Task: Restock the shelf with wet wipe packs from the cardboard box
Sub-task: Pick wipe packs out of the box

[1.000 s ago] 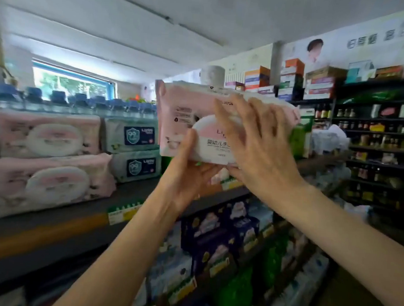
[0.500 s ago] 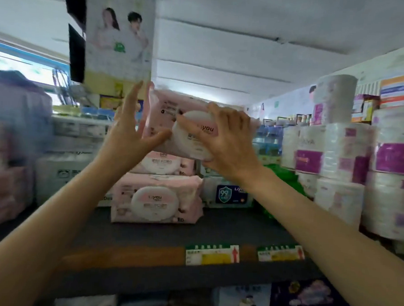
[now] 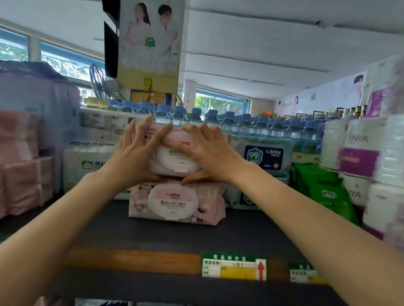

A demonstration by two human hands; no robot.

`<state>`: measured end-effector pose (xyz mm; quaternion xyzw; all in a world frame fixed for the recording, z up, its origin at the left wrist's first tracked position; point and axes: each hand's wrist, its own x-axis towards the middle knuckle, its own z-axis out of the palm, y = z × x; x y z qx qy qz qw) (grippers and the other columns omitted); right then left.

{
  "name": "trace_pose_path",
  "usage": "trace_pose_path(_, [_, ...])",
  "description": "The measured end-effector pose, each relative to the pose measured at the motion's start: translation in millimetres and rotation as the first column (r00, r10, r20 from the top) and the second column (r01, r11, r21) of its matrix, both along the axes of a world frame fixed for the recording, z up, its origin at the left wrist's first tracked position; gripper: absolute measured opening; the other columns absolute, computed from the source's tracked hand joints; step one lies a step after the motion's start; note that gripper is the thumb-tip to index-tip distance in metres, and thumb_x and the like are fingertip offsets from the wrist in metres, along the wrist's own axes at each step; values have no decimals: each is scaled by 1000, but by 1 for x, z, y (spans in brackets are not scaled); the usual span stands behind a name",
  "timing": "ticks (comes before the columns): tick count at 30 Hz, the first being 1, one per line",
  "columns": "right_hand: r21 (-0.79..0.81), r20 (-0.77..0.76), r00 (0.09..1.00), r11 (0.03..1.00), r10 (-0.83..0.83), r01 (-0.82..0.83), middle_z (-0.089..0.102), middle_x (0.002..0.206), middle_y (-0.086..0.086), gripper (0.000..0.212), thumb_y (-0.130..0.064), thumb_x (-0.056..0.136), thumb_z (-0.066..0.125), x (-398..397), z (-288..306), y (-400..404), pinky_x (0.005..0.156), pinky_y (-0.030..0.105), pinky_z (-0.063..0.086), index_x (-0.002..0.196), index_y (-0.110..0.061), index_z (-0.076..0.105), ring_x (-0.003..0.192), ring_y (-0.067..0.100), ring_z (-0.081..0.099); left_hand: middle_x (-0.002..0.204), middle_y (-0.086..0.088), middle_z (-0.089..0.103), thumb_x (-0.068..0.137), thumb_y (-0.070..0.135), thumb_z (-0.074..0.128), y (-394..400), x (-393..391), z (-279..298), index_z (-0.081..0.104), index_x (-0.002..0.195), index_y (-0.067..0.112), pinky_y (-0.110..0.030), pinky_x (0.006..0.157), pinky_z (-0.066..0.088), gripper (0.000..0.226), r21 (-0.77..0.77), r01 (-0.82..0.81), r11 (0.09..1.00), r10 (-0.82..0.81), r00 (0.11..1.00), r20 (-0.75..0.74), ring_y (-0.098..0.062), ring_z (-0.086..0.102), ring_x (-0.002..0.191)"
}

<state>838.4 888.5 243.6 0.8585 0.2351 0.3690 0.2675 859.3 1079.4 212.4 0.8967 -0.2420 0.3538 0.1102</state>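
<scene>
Two pink wet wipe packs are stacked on the dark shelf (image 3: 250, 235) in front of me, and both my hands are on the upper pack (image 3: 176, 157). My left hand (image 3: 135, 154) grasps its left end, fingers reaching up over the top edge and thumb lying across the white oval lid. My right hand (image 3: 205, 150) grasps the right end, fingers curled over the top of the lid and thumb tucked underneath, in the seam between the two packs. The upper pack rests on the lower pack (image 3: 176, 201), which lies flat on the shelf with its lid facing me. Just right of the stack sit blue-labelled wipe packs (image 3: 264, 156), and beyond them green packets (image 3: 327, 192) and wrapped paper rolls (image 3: 360, 149). To the left are pale wipe packs (image 3: 85, 165) and blurred pink bundles (image 3: 11, 161). A row of blue-capped water bottles (image 3: 244, 122) stands behind everything. On the shelf's front edge, a green and yellow price tag (image 3: 233, 266) with a red arrow sits right of the stack. The cardboard box is out of my sight.
</scene>
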Motion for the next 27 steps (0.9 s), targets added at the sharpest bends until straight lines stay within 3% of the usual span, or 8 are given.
trace_pose_path(3, [17,21,1000,1000,22,-23,24,147,15,97,-74,68,54,5,-5,-3,103,50,25,148,-37,14,127,33,28,154,-5,-5,53,64,72,-1,5,-2,-6,139,46,-63,111,7,118,27,3,1000,-4,999,37,-41,-12,141])
trace_pose_path(6, [9,133,986,995,100,-102,27,135,13,97,-76,62,57,15,-15,-7,95,50,33,144,-35,25,115,30,29,148,-4,7,47,85,43,2,15,-8,-1,140,41,-68,104,16,111,92,0,996,-19,979,201,-50,5,139])
trace_pose_path(9, [13,256,950,982,179,-189,28,127,8,94,-78,60,56,23,-23,-9,87,46,32,139,-35,27,107,28,33,148,-9,13,50,91,35,2,30,-12,3,143,36,-71,100,20,113,146,-17,989,-23,962,273,-53,14,136])
trace_pose_path(12, [-24,307,934,983,181,-183,29,126,9,87,-79,65,40,27,-26,-9,85,42,27,138,-35,25,106,27,33,150,-12,13,56,92,26,1,40,-15,-4,146,36,-71,102,19,111,146,-16,989,-32,947,320,-52,11,136])
trace_pose_path(18, [17,195,973,992,123,-129,28,133,9,84,-77,70,30,27,-26,-7,94,46,23,141,-34,30,115,28,31,155,-22,7,62,91,9,-2,34,-18,2,148,25,-65,106,5,109,151,-52,987,12,967,253,-51,0,138])
trace_pose_path(21, [73,7,999,997,-34,33,20,150,14,89,-75,71,33,8,-22,-3,111,53,6,148,-34,15,137,35,18,156,-17,-9,68,81,23,-6,16,-21,-16,146,20,-57,109,-11,106,118,-52,992,27,979,204,-37,-16,142])
trace_pose_path(23, [120,-6,994,987,-111,111,12,155,13,88,-72,74,30,-16,-17,-11,113,54,-3,149,-32,9,142,33,10,157,-12,-9,83,56,43,-13,-2,-24,-16,144,18,-54,112,-12,93,119,25,993,-50,974,219,-29,-16,143])
trace_pose_path(27, [279,129,947,927,-295,251,27,142,11,65,-61,83,41,-87,-23,-60,109,57,21,132,-18,41,130,32,28,146,-12,40,77,23,42,-56,-54,-34,34,136,13,-58,110,25,60,135,359,923,-384,848,365,-29,30,138])
